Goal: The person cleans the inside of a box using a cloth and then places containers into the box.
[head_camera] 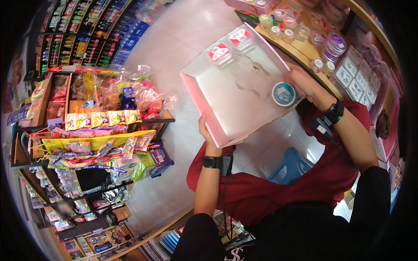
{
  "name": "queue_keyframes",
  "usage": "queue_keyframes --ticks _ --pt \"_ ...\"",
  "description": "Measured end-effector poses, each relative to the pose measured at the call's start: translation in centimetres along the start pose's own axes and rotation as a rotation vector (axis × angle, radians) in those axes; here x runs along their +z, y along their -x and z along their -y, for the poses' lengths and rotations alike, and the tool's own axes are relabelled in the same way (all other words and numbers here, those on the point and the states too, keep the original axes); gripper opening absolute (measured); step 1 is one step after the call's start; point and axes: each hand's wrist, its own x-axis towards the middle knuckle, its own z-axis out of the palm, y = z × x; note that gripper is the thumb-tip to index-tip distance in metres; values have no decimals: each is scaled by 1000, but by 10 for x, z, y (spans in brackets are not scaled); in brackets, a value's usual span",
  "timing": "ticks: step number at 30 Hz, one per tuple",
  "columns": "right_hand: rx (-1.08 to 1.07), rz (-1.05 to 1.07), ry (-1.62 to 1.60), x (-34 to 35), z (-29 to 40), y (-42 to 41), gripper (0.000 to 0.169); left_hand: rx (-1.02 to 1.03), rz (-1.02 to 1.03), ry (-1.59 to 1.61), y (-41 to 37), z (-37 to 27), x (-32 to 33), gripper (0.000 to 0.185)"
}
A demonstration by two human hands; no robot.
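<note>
A shallow pink-sided cardboard box point(202, 102) with a worn, stained bottom is held tilted above the floor. My left hand point(209, 135) grips its near left corner, the thumb on the pink wall and the other fingers hidden beneath. On the right side, my right hand point(298, 81) holds the box wall beside a round tub with a teal lid point(283, 94). Two clear plastic containers with red and white labels, one point(219, 53) left of the other point(240, 37), sit inside at the far end. A black device is strapped to each wrist.
A wooden shelf point(303, 53) with small tubs and stacked purple-lidded containers point(334, 44) curves along the right. At the left stands a rack of packaged sweets point(103, 119). Shelves of small bottles point(76, 42) are at the upper left. A blue plastic stool point(289, 168) stands below, between the knees.
</note>
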Motion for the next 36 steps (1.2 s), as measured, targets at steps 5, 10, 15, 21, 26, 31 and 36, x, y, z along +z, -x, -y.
queue_keyframes --ticks 5,10,15,21,26,31,36 --pt "13 42 19 1 16 5 59 79 -11 -52 -12 3 -15 56" --pt "-4 58 -2 -4 13 1 65 100 -40 -28 -38 13 -54 73" --pt "6 42 97 -4 42 18 71 126 -23 -31 -29 6 -35 76" --pt "-50 109 -74 -14 1 -23 50 77 34 84 -31 3 -42 75" --pt "-239 -187 433 -33 41 -12 40 122 29 145 -26 -4 -31 68" --pt "-820 -1058 1210 -118 45 -17 50 148 18 142 -21 -5 -36 62" --pt "-33 -930 1294 -154 37 -9 78 139 -19 118 -17 -5 -33 55"
